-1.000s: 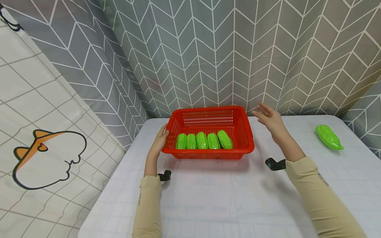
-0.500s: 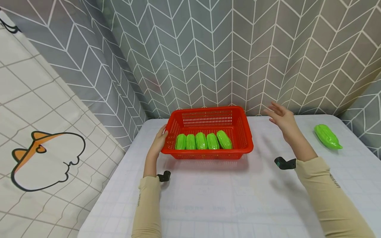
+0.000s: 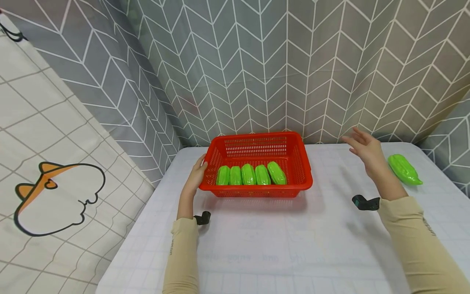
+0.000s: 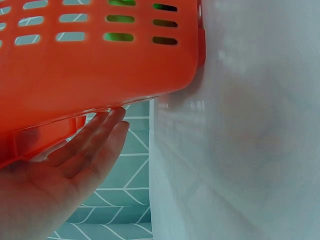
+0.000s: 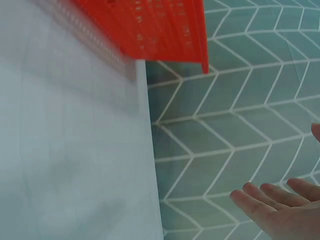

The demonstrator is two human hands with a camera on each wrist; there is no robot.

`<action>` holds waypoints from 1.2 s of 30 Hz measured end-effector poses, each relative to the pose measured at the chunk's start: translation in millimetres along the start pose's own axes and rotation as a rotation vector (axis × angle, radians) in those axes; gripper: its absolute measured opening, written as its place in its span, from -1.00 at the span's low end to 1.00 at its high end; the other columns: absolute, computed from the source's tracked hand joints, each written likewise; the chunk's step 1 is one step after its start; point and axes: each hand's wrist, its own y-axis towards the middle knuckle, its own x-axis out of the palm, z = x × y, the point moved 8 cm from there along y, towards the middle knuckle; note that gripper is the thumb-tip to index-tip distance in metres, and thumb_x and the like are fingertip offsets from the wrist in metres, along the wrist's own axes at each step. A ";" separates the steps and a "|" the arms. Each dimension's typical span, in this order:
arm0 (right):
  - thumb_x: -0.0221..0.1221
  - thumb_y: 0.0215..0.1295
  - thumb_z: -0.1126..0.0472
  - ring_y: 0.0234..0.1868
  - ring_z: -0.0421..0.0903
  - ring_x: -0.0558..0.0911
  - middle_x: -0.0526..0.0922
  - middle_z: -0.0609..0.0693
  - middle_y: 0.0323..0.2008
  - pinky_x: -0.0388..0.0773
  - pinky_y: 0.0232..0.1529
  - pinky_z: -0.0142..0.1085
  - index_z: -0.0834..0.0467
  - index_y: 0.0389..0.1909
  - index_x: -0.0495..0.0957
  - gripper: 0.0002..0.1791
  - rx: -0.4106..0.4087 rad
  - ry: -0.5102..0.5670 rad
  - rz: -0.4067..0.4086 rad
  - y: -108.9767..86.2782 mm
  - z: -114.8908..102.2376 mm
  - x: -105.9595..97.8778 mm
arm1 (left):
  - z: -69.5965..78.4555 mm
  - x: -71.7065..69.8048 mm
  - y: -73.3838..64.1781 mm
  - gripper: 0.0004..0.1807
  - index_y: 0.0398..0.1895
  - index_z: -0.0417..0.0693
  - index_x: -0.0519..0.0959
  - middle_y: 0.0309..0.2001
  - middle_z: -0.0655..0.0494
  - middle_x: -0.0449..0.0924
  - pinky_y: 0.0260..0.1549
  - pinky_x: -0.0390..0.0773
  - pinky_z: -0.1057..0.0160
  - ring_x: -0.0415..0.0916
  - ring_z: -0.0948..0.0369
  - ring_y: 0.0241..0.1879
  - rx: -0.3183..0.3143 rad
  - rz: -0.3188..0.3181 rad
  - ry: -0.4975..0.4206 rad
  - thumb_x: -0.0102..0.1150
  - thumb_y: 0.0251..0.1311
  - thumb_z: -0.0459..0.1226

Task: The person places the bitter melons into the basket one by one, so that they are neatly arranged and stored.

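Note:
A red plastic basket with slotted walls stands at the back middle of the table. Several glossy green ribbed pieces, shaped like gourds, lie side by side along its near wall. My left hand holds the basket's left rim; the left wrist view has its fingers lying against the outside under the rim, with the thumb hidden. Right of the basket, my right hand is in the air, fingers spread and nothing in them. Just beyond it lies another green ribbed gourd-like piece with a pointed end.
A white cloth with a faint grid covers the table. A grey curtain with white zigzag lines hangs right behind the basket. White grid fabric with a cartoon figure is on the left.
My right hand has moved rightward, from beside the basket's right rim towards the lone green piece. The left hand, basket and green pieces stay in place.

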 end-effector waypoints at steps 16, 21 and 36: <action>0.06 0.39 -0.11 0.43 -0.34 0.26 -0.03 0.00 0.56 0.36 0.24 -0.59 0.00 0.56 -0.12 -0.15 0.062 -0.034 0.081 -2.0 26.7 -38.2 | -0.6 0.2 -0.4 -0.41 0.56 0.20 -0.02 0.51 -0.03 0.05 0.27 0.41 -0.08 0.27 -0.02 0.33 -0.006 0.007 0.005 -0.30 0.51 -0.05; 0.02 0.40 -0.14 0.56 -0.10 0.02 -0.10 0.05 0.57 0.21 0.43 -0.43 -0.01 0.56 -0.17 -0.14 0.083 -0.075 0.107 -2.2 36.0 -51.3 | 0.5 0.1 -0.5 -0.41 0.56 0.19 -0.02 0.52 -0.03 0.03 0.33 0.33 -0.12 0.20 -0.04 0.37 -0.002 0.005 -0.001 -0.30 0.51 -0.06; 0.04 0.40 -0.07 0.58 -0.13 -0.07 -0.14 -0.07 0.56 -0.01 0.50 -0.43 -0.02 0.56 -0.19 -0.15 0.118 -0.070 0.198 -3.9 59.4 -83.8 | 16.8 0.8 -11.3 -0.41 0.57 0.07 -0.05 0.52 -0.12 0.03 0.25 0.44 -0.07 0.30 -0.08 0.31 -0.042 -0.026 -0.019 -0.32 0.53 -0.14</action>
